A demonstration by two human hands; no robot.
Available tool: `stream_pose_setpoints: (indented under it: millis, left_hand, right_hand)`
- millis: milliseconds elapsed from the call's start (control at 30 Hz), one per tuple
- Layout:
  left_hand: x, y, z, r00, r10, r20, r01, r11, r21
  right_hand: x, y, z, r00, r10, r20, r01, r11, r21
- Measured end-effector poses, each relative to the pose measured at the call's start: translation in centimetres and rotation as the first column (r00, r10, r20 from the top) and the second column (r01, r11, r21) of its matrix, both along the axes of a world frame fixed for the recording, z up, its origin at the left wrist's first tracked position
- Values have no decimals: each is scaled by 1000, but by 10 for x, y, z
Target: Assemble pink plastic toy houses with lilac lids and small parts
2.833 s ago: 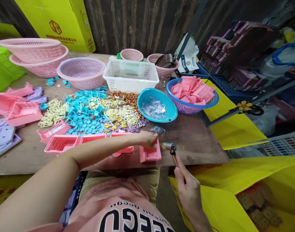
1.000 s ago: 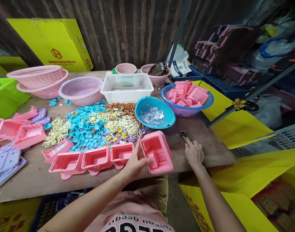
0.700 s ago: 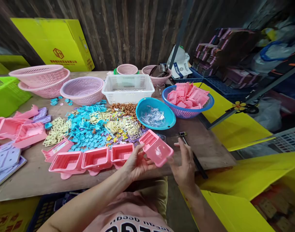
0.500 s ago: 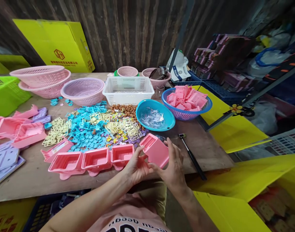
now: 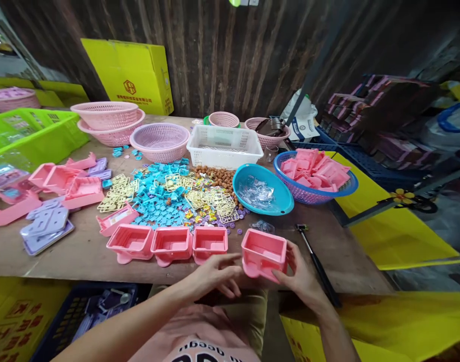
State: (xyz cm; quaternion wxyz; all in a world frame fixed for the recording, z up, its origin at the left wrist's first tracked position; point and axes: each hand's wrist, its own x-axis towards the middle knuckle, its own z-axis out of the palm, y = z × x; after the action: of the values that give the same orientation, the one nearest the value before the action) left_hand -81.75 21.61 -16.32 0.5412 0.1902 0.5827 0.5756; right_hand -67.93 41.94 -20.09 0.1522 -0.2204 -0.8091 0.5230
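Observation:
My right hand (image 5: 300,275) grips a pink plastic box-shaped part (image 5: 263,252) by its right side, holding it at the table's near edge. My left hand (image 5: 217,274) hovers just left of that part with its fingers loosely spread and nothing in them. Three more pink box parts (image 5: 169,244) stand in a row to the left. A small hammer with a black handle (image 5: 317,262) lies on the table right of my right hand. Behind are a heap of small blue, cream and brown pieces (image 5: 169,196) and a blue bowl of clear pieces (image 5: 262,191).
The wooden table (image 5: 64,256) carries pink baskets (image 5: 160,141), a white basket (image 5: 224,146), a blue basket of pink parts (image 5: 315,176), lilac plates (image 5: 45,231) and a green crate (image 5: 29,138). Yellow cartons (image 5: 134,75) stand behind and yellow sheets (image 5: 411,241) on the right.
The right hand laid the hammer down on the table and took the pink part from the left hand, which has let go. The view has shifted to the left.

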Motion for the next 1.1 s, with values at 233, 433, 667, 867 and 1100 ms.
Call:
stream_pose_setpoints:
  millis: [233,433,667,867,1100]
  left_hand:
    - [-59,-47,-18,28,-205,-978,-187,960,-207]
    - [-68,-52,-42,-80,-364,-928,-131,927,-352]
    - [-73,-58,-45,-56,-326,-944,-81,944,-321]
    - [-70,-36,-34,24,-265,-964,-6,964,-266]
    - [-48,19,-24,30,-283,-959,140,951,-276]
  right_hand:
    - [-17,16,-52,988,126,-91,-137,982,-129]
    - [-48,20,-53,968,247,-37,-249,966,-69]
    - [-43,42,-12,933,357,45,-333,905,-266]
    - [-102,79,41,962,-110,248,37,959,283]
    - [-205,84,21,827,-291,480,52,891,451]
